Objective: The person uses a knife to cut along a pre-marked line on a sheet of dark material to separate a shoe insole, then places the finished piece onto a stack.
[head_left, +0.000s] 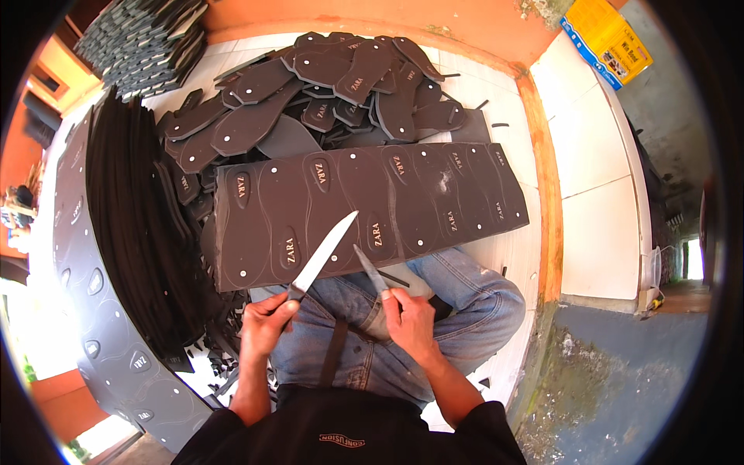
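Observation:
My left hand (265,319) grips the handle of a long bright knife (325,252) whose blade points up and right over a dark rubber sheet (372,201) stamped with sandal-sole outlines. My right hand (407,318) holds a second, shorter and darker blade (370,269), its tip angled up-left toward the first blade. The two blades are close together but apart, above my lap in blue jeans (457,310). The sheet rests across my knees and the tiled floor.
A heap of cut-out black soles (341,85) lies behind the sheet. A thick stack of black sheets (139,225) stands on edge at my left, with another stack (143,43) at top left. An orange wall edge (542,194) and a yellow box (608,39) are at right.

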`<state>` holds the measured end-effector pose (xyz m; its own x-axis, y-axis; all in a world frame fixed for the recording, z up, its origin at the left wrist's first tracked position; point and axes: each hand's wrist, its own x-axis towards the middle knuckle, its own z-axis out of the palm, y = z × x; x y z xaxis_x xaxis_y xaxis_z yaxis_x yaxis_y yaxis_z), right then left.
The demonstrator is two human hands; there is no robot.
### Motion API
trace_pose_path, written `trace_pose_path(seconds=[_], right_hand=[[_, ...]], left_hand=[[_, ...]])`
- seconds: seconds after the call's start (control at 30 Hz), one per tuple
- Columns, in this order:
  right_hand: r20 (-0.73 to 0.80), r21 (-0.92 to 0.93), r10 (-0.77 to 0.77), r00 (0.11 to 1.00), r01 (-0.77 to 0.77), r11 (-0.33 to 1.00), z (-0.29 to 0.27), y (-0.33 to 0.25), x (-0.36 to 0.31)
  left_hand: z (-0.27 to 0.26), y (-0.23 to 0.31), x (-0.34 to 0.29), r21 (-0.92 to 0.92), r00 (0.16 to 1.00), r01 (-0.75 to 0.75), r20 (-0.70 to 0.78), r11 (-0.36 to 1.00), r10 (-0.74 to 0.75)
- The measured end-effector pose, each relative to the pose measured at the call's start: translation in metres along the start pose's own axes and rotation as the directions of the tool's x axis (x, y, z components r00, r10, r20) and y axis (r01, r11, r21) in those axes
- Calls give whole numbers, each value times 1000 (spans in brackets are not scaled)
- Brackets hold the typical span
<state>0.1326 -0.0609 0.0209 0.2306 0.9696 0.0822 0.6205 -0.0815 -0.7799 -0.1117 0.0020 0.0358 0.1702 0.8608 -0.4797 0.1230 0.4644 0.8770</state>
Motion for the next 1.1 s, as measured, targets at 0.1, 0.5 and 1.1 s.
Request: trace_pose_path(seconds=[0.1, 0.5, 1.1], right_hand=[[501, 631, 306, 810, -584, 511, 2, -24, 0], [124, 357, 235, 964, -265, 896, 12, -18, 7], [473, 612, 377, 796, -605, 510, 12, -32, 15]], left_hand=[[40, 9, -7, 458, 887, -414, 10, 787, 461], [-1, -4, 0, 31, 983, -106, -146, 994, 109], [15, -11, -5, 390, 878, -403, -91, 828, 471]])
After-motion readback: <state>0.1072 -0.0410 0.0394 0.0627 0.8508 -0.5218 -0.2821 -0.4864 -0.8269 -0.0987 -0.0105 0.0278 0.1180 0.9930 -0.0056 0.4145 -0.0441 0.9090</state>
